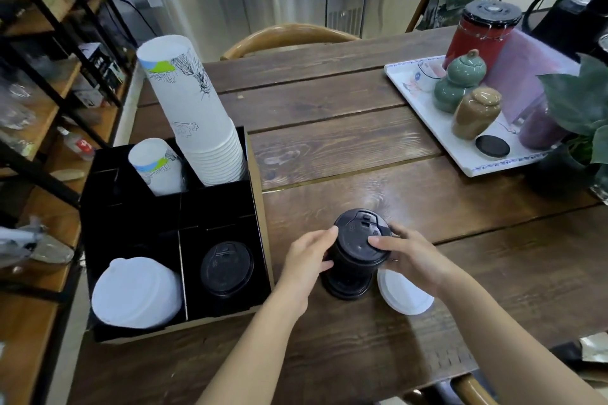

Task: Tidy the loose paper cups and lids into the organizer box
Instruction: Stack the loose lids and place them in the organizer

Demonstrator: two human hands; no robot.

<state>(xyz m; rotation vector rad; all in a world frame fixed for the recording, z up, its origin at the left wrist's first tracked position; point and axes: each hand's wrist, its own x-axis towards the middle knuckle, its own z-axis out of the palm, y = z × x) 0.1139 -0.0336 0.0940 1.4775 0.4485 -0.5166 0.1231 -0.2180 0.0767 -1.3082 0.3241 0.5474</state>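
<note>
A stack of black lids (357, 250) stands on the wooden table (345, 141), right of the black organizer box (260, 240). My left hand (307, 260) grips its left side and my right hand (406, 255) its right side, thumb on the top lid. A white lid (406, 296) lies on the table under my right wrist. In the box, a tall stack of white paper cups (194, 115) and a short one (158, 168) fill the rear compartments. White lids (136, 294) sit front left, black lids (227, 268) front right.
A white tray (427, 115) at the far right carries ceramic jars, a red canister and a black disc (492, 146). A plant (582, 108) overhangs the right edge. Shelving (49, 76) runs along the left, a chair back (286, 38) stands across the table.
</note>
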